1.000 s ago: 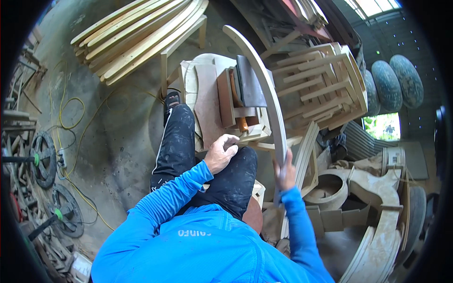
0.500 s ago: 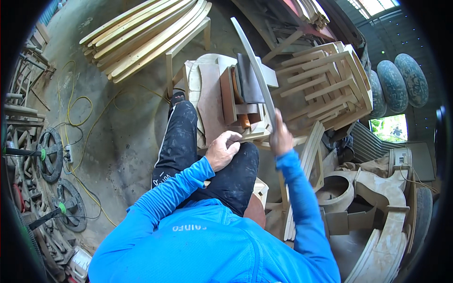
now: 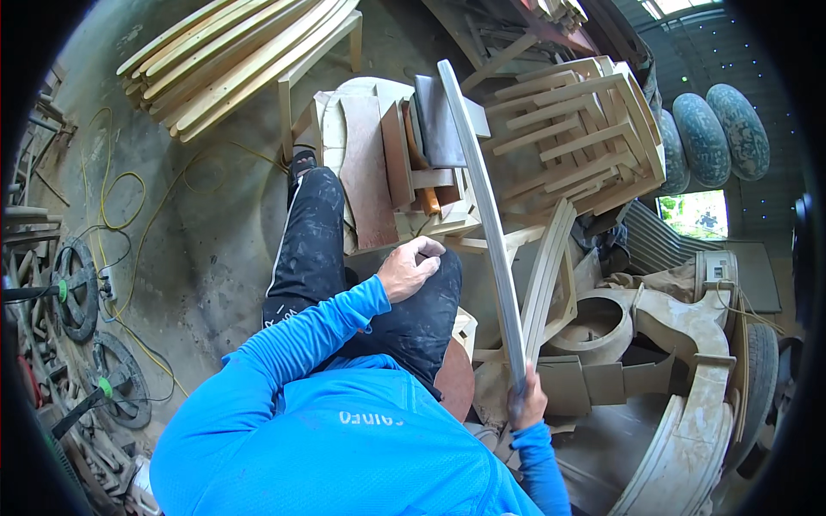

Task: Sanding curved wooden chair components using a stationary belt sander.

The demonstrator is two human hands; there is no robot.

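My right hand (image 3: 527,397) grips the near end of a long, slightly curved grey strip (image 3: 487,206). The strip points away from me, its far end beside a dark grey flat sheet (image 3: 441,120). My left hand (image 3: 413,268) rests on my right knee with its fingers curled in and nothing visible in them. Ahead of the knee is a low wooden bench (image 3: 331,129) carrying a brown board (image 3: 366,176). Upright brown boards (image 3: 396,155) stand on it, with an orange-brown piece (image 3: 428,199) between them and the grey sheet.
Long curved slats (image 3: 232,60) are stacked at the far left. Slatted wooden frames (image 3: 576,129) stand to the right, with more pale slats (image 3: 551,267) close by the strip. A round wooden ring (image 3: 594,327) and carved parts (image 3: 688,335) lie at the right. Yellow cable (image 3: 129,185) crosses the floor.
My right hand has drawn back toward my body and down, bringing the grey strip nearer. My left hand stays on the knee. The whole view has shifted slightly.
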